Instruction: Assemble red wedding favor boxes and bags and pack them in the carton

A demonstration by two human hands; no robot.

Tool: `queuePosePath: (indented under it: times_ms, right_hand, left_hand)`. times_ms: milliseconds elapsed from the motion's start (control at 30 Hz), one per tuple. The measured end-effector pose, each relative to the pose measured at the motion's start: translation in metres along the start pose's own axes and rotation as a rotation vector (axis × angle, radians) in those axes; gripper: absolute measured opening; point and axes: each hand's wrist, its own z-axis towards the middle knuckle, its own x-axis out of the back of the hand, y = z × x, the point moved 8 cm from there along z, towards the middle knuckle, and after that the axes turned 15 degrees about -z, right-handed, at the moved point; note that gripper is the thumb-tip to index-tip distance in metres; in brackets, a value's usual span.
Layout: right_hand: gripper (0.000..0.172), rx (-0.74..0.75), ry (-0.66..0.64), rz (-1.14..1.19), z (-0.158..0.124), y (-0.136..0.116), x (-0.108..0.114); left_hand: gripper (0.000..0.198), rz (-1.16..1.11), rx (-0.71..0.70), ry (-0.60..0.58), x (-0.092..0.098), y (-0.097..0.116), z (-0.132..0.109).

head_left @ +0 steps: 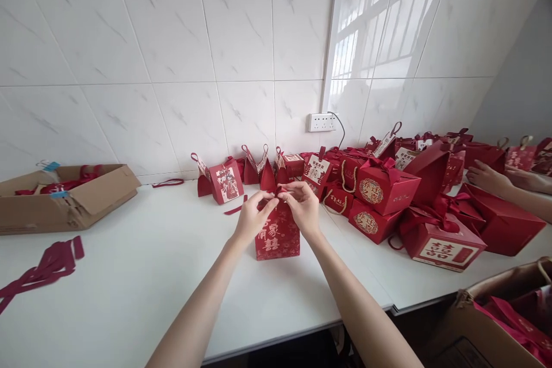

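Note:
A red gift box [278, 244] with white Chinese lettering stands upright on the white table in front of me. At its top, a short piece of dark red ribbon [280, 189] shows between my fingers. My left hand [255, 215] pinches the ribbon from the left, thumb against fingertips. From the right, my right hand [305, 206] pinches it too, with both hands almost touching. My fingers partly cover the box's upper part, and how the ribbon is fastened is hidden.
Several red gift boxes [383, 187] are piled on the right, where another person's hands [489, 178] reach in. Small boxes [226, 183] stand by the tiled wall. On the left are loose ribbons [47, 267] and a cardboard box [99, 201]. Another carton [457, 322] sits lower right.

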Motion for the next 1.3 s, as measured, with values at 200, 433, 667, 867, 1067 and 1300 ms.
queuePosePath:
  times_ms: [200, 433, 667, 867, 1067, 1300]
  right_hand:
    - [0.006, 0.294, -0.023, -0.264, -0.015, -0.024, 0.007]
    - [0.015, 0.493, -0.055, -0.434, -0.029, -0.032, 0.005]
    - [0.026, 0.605, -0.039, -0.488, -0.033, -0.038, 0.003]
    - [0.03, 0.656, -0.06, -0.561, -0.035, -0.037, 0.001]
    - [0.028, 0.672, -0.065, -0.624, -0.035, -0.038, -0.001]
    - [0.024, 0.67, -0.039, -0.611, -0.035, -0.042, 0.001]
  left_hand:
    - [0.021, 0.01, -0.049, 0.153, 0.004, 0.0, -0.014]
    - [0.022, 0.0, -0.066, 0.185, 0.004, 0.004, -0.016]
    - [0.018, 0.018, -0.128, 0.185, 0.002, 0.01, -0.018]
    - [0.019, 0.018, -0.132, 0.214, 0.002, 0.01, -0.02]
    - [0.019, 0.035, -0.122, 0.234, 0.002, 0.011, -0.022]
    - [0.019, 0.049, -0.132, 0.237, 0.002, 0.011, -0.022]
